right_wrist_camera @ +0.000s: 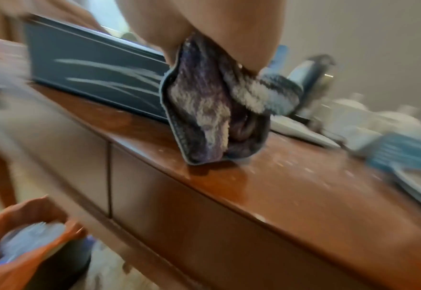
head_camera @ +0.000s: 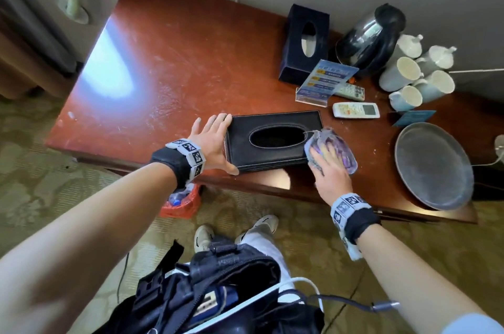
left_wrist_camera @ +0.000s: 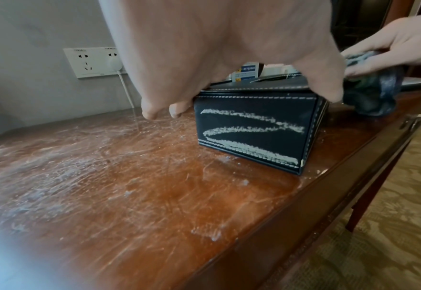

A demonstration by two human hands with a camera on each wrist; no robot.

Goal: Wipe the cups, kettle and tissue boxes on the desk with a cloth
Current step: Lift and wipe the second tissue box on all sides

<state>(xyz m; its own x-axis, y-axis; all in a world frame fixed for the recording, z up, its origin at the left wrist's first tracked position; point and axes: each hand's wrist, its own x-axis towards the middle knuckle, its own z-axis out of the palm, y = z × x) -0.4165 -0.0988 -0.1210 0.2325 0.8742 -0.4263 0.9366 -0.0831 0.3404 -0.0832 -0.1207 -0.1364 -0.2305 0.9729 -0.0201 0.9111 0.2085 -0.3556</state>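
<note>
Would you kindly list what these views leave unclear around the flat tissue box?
- Flat tissue box, right end: covered by the cloth under the right hand, head view.
- Its far side: faces away in every view.
- Kettle and cups: motion-blurred, right wrist view.
- Left hand fills the left wrist view's top, hiding the box's opening.
</note>
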